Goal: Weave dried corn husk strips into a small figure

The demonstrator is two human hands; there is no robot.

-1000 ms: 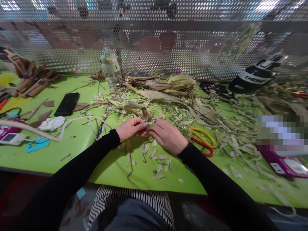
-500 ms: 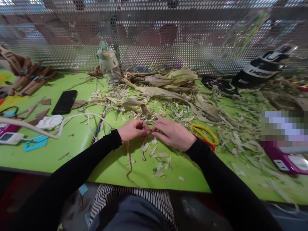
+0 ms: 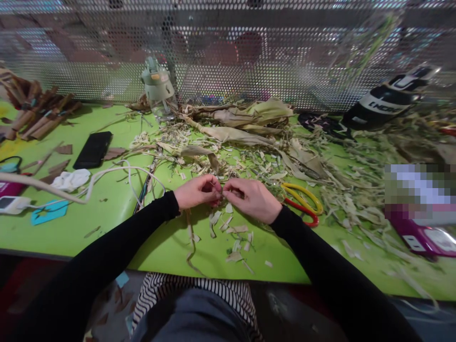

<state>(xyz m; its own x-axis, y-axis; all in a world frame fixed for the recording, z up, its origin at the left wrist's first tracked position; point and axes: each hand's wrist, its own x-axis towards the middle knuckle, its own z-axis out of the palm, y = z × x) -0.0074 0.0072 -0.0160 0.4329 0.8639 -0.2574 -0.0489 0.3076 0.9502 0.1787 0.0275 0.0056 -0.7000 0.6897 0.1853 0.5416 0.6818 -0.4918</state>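
Just above the green table, my left hand (image 3: 199,192) is closed in a pinch. A thin tan strip, like a twisted husk cord (image 3: 190,233), trails from beneath it toward the table's front edge. The fingertips of my right hand (image 3: 253,199) are pinched and meet the left fingertips; what lies between them is too small to make out. Pale husk scraps (image 3: 235,237) lie below both hands. Right of my right wrist are the yellow and red handles of scissors (image 3: 308,202). Dry corn husks (image 3: 235,135) are spread beyond the hands.
A bottle (image 3: 159,92) stands at the back, before a perforated metal screen (image 3: 221,52). To the left are a black phone (image 3: 93,149), a white cable (image 3: 114,172) and bundled brown sticks (image 3: 42,111). A black bottle (image 3: 384,104) leans at the right, near shredded husk (image 3: 359,204).
My right hand has shifted slightly left and its fingers have curled a little more. The left hand stays almost in place, and the trailing strip lies as before.
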